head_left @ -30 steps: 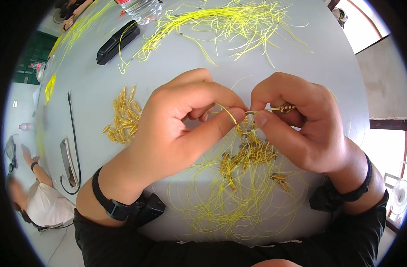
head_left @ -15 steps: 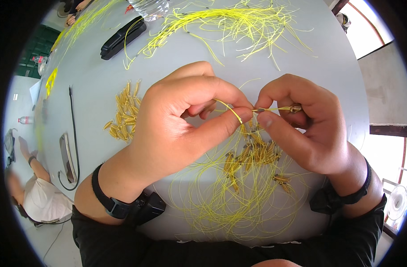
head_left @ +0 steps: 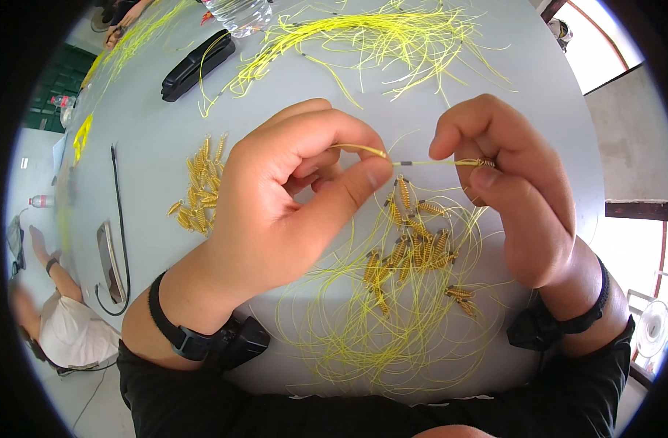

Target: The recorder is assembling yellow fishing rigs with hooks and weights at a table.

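My left hand pinches a thin yellow line between thumb and forefinger. A small dark sleeve sits on this line just past the fingertips. The line runs across to a coiled metal spring, which my right hand grips by the thumb and curled fingers; its forefinger is lifted off the line. The spring is partly hidden by the fingers. Below the hands lies a heap of gold springs attached to yellow lines that loop toward the table's near edge. Left of my left hand is a pile of loose gold springs.
At the back lies a large bundle of yellow lines, beside a black case and a clear bottle. On the left are a black cable and a phone-like slab. Another person sits far left.
My hands have moved apart, the left one a little leftward. My right thumb and fingers have shifted from near the sleeve to the spring, leaving a stretch of line exposed between my hands.
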The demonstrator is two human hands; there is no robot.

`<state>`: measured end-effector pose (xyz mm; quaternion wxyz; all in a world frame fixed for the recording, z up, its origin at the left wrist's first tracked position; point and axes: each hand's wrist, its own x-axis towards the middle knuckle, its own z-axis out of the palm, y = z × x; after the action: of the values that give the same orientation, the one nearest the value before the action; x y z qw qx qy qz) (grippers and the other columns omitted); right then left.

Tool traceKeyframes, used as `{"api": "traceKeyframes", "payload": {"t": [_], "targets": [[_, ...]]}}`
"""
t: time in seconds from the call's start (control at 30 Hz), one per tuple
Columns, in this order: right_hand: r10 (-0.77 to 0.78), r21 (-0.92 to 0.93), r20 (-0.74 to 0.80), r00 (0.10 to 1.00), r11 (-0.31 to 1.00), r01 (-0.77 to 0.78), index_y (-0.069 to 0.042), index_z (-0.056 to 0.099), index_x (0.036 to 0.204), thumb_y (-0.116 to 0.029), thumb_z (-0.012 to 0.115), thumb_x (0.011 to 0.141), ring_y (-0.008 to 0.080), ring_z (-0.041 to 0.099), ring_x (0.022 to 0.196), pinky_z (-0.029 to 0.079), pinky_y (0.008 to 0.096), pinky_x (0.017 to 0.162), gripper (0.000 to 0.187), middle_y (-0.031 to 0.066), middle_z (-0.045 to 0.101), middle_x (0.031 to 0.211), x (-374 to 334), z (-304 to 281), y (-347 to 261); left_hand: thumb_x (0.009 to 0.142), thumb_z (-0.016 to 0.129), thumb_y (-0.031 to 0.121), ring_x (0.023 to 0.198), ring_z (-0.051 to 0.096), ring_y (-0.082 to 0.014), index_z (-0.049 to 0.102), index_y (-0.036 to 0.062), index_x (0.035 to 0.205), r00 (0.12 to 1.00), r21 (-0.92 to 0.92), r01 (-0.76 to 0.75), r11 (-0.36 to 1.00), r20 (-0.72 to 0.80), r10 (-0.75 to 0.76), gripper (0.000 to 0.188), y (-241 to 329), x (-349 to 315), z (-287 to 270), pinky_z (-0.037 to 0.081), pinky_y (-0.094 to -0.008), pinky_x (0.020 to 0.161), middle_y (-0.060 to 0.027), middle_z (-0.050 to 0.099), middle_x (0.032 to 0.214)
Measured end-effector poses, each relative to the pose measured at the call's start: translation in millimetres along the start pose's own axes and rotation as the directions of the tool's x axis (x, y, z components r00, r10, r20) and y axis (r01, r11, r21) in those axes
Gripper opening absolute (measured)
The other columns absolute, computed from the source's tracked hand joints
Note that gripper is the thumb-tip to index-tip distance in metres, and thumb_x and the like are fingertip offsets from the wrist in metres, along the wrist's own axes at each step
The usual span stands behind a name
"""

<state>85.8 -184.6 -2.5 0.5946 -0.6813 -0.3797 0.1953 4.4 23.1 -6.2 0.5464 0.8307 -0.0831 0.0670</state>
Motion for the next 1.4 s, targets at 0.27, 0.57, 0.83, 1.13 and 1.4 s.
{"api": "traceKeyframes", "payload": {"t": [0.27,0.57,0.83,1.13,1.4], "targets": [[0.135,0.049,-0.094,0.986,0.990,-0.131,0.002,0.047,0.104,-0.012,0.037,0.074,0.0061,0.027,0.059,0.024,0.0237,0.056,0.035,-0.0028,0.038,0.065,3,-1,-10,0.092,0.060,0.004,0.072,0.047,-0.0037,0.060,-0.0028,0.098,0.995,-0.082,0.060,0.995,-0.072,-0.066,0.010,-6,-1,2,0.035,-0.0169,0.065,-0.0005,0.053,0.086],[0.041,0.053,0.033,0.999,0.998,-0.043,0.003,0.047,0.104,-0.008,0.040,0.074,0.0049,0.030,0.061,0.024,0.0226,0.057,0.033,-0.0037,0.037,0.065,2,-3,-2,0.094,0.059,0.008,0.065,0.042,-0.0008,0.059,-0.0011,0.097,0.981,-0.052,0.107,0.993,-0.156,-0.114,0.010,-2,-1,1,0.031,-0.0167,0.059,0.0040,0.052,0.075],[0.105,-0.239,0.053,0.993,0.967,-0.090,0.000,0.059,0.107,-0.007,0.071,0.080,-0.0002,0.025,0.049,0.017,0.0207,0.049,0.030,-0.0093,0.031,0.054,1,3,-10,0.090,0.062,0.009,0.062,0.037,-0.0014,0.060,0.0002,0.092,0.997,-0.058,0.008,0.998,-0.075,-0.013,0.009,-4,0,1,0.028,-0.0176,0.056,0.0024,0.052,0.079],[0.025,-0.224,-0.057,0.998,0.974,-0.037,-0.003,0.073,0.101,-0.004,0.075,0.079,-0.0019,0.036,0.050,0.023,0.0180,0.045,0.022,0.0033,0.070,0.076,1,7,-1,0.085,0.063,0.004,0.063,0.038,-0.0021,0.061,0.0005,0.087,0.997,-0.109,0.055,0.993,0.060,-0.049,0.004,-1,0,3,0.027,-0.0184,0.055,0.0001,0.053,0.079],[-0.005,-0.256,-0.052,0.999,0.967,-0.008,-0.003,0.073,0.094,0.000,0.071,0.080,-0.0021,0.033,0.049,0.021,0.0183,0.043,0.015,0.0027,0.071,0.080,1,5,-1,0.085,0.067,0.006,0.061,0.034,-0.0035,0.067,0.0016,0.087,0.996,-0.097,0.051,0.994,0.077,-0.044,0.005,-2,0,4,0.025,-0.0211,0.054,0.0026,0.048,0.075]]}}
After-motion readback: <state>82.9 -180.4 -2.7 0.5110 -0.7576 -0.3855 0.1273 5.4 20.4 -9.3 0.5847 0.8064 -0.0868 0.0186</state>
